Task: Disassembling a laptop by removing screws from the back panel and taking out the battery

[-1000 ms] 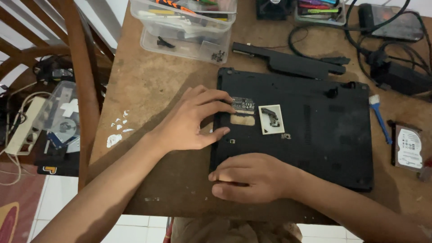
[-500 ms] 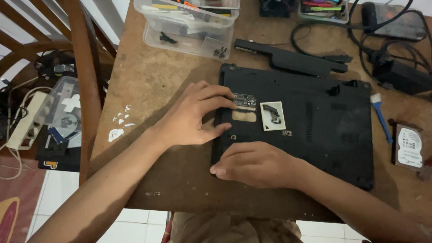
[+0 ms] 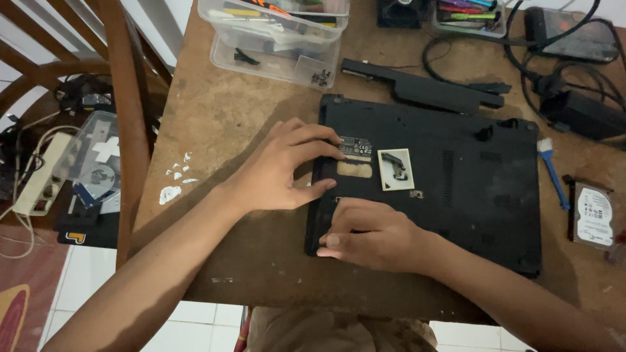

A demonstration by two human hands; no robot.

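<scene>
Both hands sit on the laptop (image 3: 443,189), which lies flipped, base up, on the brown surface (image 3: 222,124), near its front edge. Right hand (image 3: 372,234) is nearest: fingers (image 3: 339,240) curled and pressed together, flat on the base's front-left corner, pinching nothing. Since a second ago it has slid slightly up and inward along that corner; small shift, so it looks like pressing or feeling the edge, not lifting. Left hand (image 3: 280,171) is in about the same place as before: fingers spread, tips on the left edge of the base by a small label (image 3: 355,145), thumb hooked at the side. Laptop itself hasn't moved; base panel is on. Base is matte black plastic, rectangular, with vent slots (image 3: 448,166), a bare tan rectangular patch (image 3: 355,169) and a white-framed square sticker (image 3: 395,169). Surface is worn, scuffed wood-like board, with white flecks (image 3: 177,182) at left. To the right: a blue-handled brush (image 3: 551,171) and a bare hard drive (image 3: 593,215), metal with a white label. Further back: a long black battery bar (image 3: 424,86), a clear plastic box (image 3: 274,36) of tools and screws, black cables (image 3: 521,58) and a power brick (image 3: 590,111). Off to the left is a wooden chair (image 3: 124,111).
</scene>
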